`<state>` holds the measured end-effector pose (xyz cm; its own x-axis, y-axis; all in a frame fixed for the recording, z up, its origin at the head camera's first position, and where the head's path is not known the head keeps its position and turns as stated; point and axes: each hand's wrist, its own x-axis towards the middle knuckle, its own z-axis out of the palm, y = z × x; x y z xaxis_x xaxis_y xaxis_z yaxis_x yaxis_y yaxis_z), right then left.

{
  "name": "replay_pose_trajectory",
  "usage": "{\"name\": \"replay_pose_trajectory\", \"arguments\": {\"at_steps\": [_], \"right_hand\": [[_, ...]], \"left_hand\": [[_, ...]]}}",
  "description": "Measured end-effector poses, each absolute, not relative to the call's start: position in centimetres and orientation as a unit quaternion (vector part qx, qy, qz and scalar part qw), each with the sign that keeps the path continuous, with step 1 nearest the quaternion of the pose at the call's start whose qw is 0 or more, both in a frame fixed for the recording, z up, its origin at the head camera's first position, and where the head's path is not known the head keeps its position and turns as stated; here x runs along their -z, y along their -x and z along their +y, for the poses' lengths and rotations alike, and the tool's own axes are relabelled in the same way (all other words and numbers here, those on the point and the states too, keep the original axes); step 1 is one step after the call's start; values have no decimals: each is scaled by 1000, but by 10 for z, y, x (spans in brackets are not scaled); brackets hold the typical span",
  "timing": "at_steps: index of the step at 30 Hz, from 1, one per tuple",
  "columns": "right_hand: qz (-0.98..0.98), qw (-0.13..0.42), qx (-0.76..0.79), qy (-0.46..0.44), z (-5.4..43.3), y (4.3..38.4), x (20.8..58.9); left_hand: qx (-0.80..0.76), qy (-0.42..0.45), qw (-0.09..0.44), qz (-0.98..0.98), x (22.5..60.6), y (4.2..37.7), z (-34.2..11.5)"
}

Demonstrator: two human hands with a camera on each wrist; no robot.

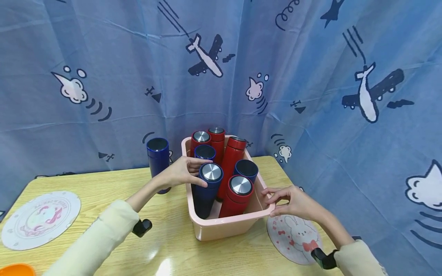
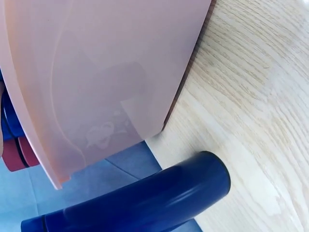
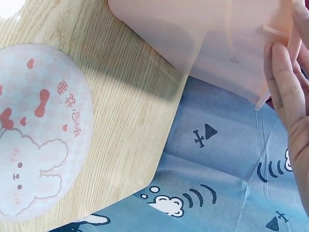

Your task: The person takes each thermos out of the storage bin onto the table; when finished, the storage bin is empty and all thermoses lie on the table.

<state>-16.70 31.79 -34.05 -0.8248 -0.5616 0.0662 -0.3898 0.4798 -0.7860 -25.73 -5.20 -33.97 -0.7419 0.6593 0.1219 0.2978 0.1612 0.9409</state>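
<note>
A pink plastic bin [image 1: 228, 227] on the table holds several red and blue thermos flasks. My left hand [image 1: 184, 170] reaches over the bin's left rim and grips a blue thermos [image 1: 209, 188] with a silver lid near its top. My right hand [image 1: 291, 201] pinches the right rim of the bin; in the right wrist view the fingers [image 3: 287, 82] lie against that rim. A red thermos [image 1: 237, 195] leans beside the held one. Another blue thermos [image 1: 159, 159] stands on the table left of the bin, also large in the left wrist view.
A round unicorn mat [image 1: 41, 220] lies at the table's left. A round rabbit mat [image 1: 295, 239] is right of the bin. Part of an orange object [image 1: 17, 270] shows at the lower left. A blue curtain [image 1: 121, 76] hangs behind the wooden table [image 1: 155, 230].
</note>
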Motion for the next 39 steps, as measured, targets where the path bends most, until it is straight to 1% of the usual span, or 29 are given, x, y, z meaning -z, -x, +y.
{"name": "replay_pose_trajectory", "arguments": {"at_steps": [8, 19, 29, 32, 39], "right_hand": [[854, 101, 429, 276, 317, 166, 340], [857, 101, 421, 281, 315, 165, 338], [880, 105, 362, 288, 312, 164, 326], [887, 98, 342, 294, 311, 165, 324], [893, 90, 319, 304, 311, 168, 325]], "left_hand": [[-578, -313, 144, 740, 343, 257, -52], [-586, -322, 113, 735, 346, 257, -56], [-581, -307, 66, 751, 328, 254, -60], [-585, -306, 55, 749, 322, 253, -60], [-590, -297, 45, 750, 310, 251, -65]]}}
